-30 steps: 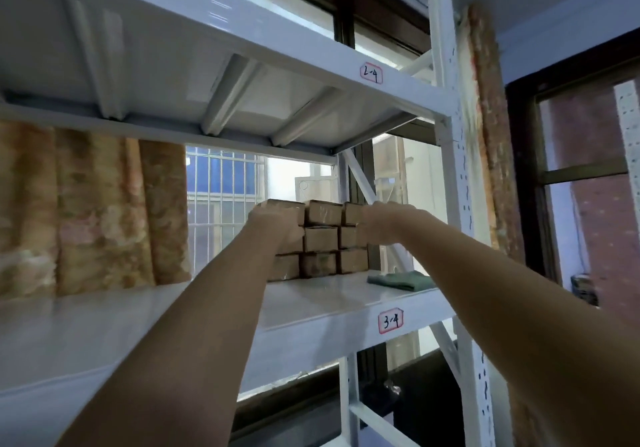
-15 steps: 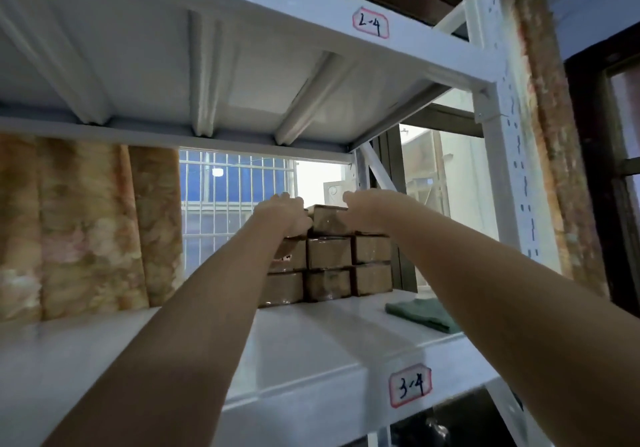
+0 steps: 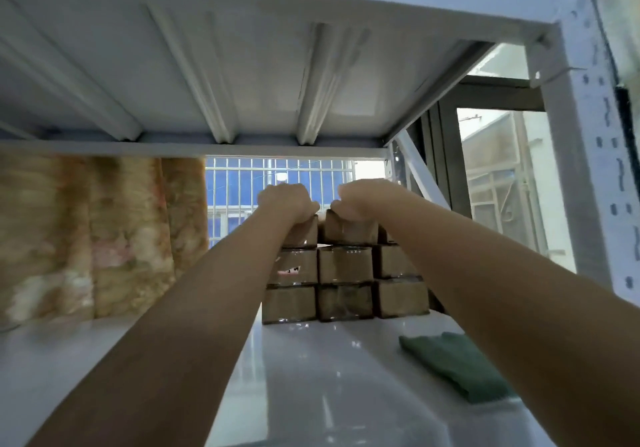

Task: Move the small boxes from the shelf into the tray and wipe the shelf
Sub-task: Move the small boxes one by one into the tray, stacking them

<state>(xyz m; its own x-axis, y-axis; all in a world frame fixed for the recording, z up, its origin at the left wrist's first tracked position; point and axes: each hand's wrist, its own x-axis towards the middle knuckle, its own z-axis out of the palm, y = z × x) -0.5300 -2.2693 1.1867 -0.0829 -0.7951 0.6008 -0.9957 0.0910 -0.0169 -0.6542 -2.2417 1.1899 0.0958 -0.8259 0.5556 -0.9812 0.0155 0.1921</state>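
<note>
On the white shelf (image 3: 346, 394) stands a stack of small cardboard boxes (image 3: 344, 266), three rows high. The left hand (image 3: 287, 200) curls its fingers (image 3: 310, 208) over the top-left box (image 3: 304, 233); the right hand (image 3: 363, 200) grips the top-middle box (image 3: 349, 232) likewise. A green cloth (image 3: 453, 365) lies right of the stack.

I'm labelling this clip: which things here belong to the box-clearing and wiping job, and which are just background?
Job: stacked small boxes; left hand and right hand gripping top-row boxes; white shelf; green cloth.
Background: patterned curtain; barred window; upper shelf.
</note>
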